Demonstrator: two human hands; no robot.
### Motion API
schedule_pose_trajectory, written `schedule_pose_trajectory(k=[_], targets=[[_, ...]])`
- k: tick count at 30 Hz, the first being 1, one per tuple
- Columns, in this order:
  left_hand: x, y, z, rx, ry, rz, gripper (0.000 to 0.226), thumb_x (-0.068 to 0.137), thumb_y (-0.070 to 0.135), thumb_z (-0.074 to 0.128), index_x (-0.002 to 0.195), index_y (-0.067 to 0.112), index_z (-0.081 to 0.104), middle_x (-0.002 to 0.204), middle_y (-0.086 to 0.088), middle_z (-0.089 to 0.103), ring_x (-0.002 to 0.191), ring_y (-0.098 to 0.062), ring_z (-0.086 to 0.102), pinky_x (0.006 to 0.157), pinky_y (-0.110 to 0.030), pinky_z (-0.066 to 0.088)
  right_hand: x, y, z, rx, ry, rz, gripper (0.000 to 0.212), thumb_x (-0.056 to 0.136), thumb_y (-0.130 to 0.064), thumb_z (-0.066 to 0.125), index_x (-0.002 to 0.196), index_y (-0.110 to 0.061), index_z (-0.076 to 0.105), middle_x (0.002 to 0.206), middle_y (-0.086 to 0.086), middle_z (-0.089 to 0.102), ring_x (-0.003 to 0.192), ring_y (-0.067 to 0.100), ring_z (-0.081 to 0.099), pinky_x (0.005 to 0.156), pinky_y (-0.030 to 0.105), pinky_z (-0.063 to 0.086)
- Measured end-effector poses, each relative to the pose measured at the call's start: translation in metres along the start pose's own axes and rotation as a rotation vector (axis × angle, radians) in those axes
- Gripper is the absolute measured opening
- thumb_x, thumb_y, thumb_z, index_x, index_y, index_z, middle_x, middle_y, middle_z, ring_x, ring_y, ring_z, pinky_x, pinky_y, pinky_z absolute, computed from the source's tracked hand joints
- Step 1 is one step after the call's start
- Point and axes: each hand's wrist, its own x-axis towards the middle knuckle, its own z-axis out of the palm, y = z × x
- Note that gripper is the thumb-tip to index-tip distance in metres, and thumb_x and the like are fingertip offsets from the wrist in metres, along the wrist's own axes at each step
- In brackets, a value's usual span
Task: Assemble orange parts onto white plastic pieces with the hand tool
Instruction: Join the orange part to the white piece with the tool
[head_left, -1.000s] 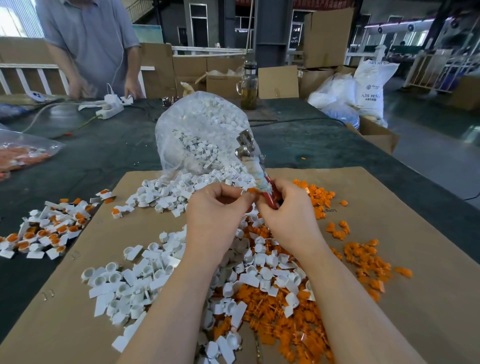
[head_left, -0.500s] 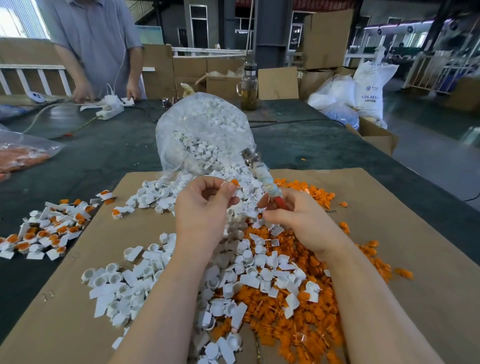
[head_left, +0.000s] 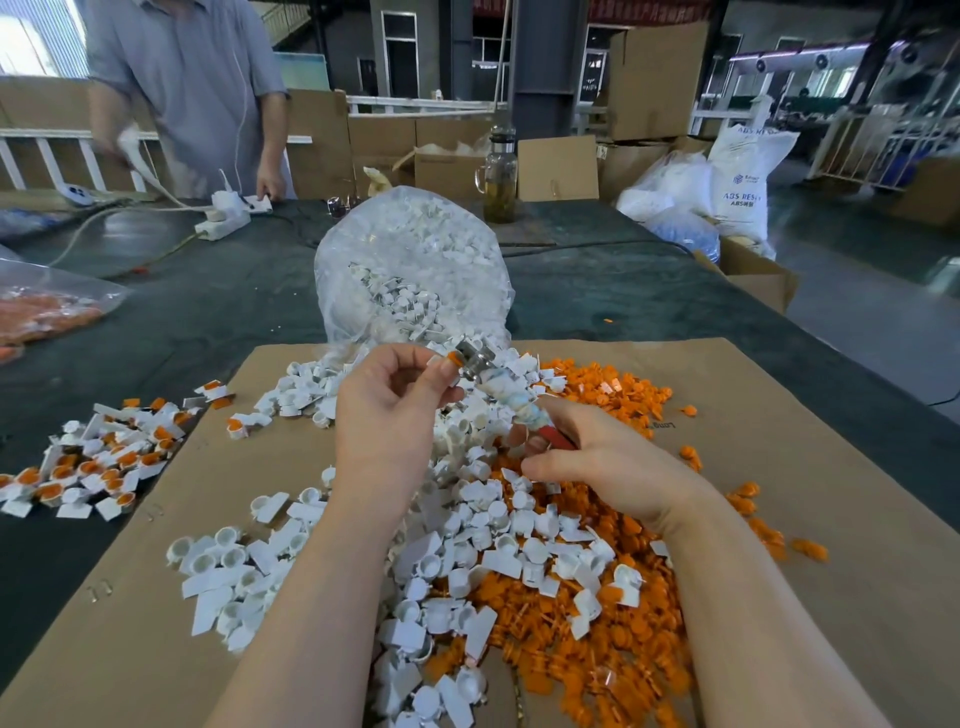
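A worker's 2 bare hands are meeting above the far middle of a cardboard sheet (head_left: 779, 519) spread on a dark desk (head_left: 208, 312), where the left hand (head_left: 395, 415) is pinching 1 white plastic piece topped with an orange part (head_left: 455, 357) between thumb and curled fingers, and the right hand (head_left: 597, 462) is gripping the red handle of the hand tool (head_left: 498, 389), fingers wrapped around it. The tool's long axis is running diagonally from the right hand, nearer the worker, up and leftward to its metal head (head_left: 475, 356), which is sitting just beside or touching the orange part; whether it is actually seated on it cannot be told. The left hand is the nearer of the 2 to the part, while the right is steering from the far end of the shaft, so the coming press appears to depend on keeping head and part in line along that slant. Loose white pieces (head_left: 467, 545) are lying heaped along the sheet's middle, spilling from a clear plastic bag (head_left: 415, 260) at its far edge, and loose orange parts (head_left: 597, 649) are piling toward the right and near edges. A cluster of finished pieces (head_left: 93, 462) is resting off the sheet's left edge. Another person (head_left: 192, 88) is standing at the desk's far left corner.
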Motion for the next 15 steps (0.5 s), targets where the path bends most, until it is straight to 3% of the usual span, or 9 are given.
schedule_pose_trajectory(k=[2,6,10,15], targets=[[0.000,0.000,0.000,0.002,-0.002,0.000,0.009,0.091,0.006,0.068,0.084,0.012,0.064,0.063,0.009,0.067,0.060,-0.002,0.069,0.058,-0.010,0.049,0.000,-0.002,0.002,-0.023,0.004,-0.004,0.049,0.081,-0.027,0.068,0.124,-0.009,0.054,0.127,0.018,0.059,0.115,0.035,0.057,0.103,0.055,0.041],[0.001,0.000,-0.001,-0.007,-0.002,-0.008,0.009,0.091,0.007,0.068,0.084,0.012,0.064,0.062,0.010,0.068,0.060,-0.002,0.068,0.059,-0.010,0.049,0.002,-0.003,0.003,-0.090,0.022,-0.045,0.029,0.087,-0.013,0.065,0.115,-0.008,0.059,0.111,0.019,0.063,0.101,0.035,0.060,0.094,0.058,0.045],[0.000,-0.001,0.000,-0.022,0.008,-0.014,0.011,0.092,0.006,0.066,0.083,0.013,0.064,0.062,0.014,0.068,0.060,-0.001,0.067,0.058,-0.008,0.048,0.003,-0.005,0.007,-0.140,0.056,-0.089,0.019,0.087,-0.008,0.060,0.106,-0.009,0.062,0.100,0.021,0.064,0.089,0.038,0.059,0.081,0.054,0.049],[0.000,-0.001,-0.001,-0.047,0.020,-0.015,0.014,0.092,0.006,0.065,0.082,0.014,0.064,0.062,0.014,0.067,0.059,-0.002,0.067,0.060,-0.011,0.050,0.005,-0.005,0.012,-0.174,0.110,-0.111,0.012,0.089,-0.008,0.057,0.096,-0.012,0.066,0.092,0.012,0.069,0.083,0.030,0.064,0.076,0.051,0.053]])
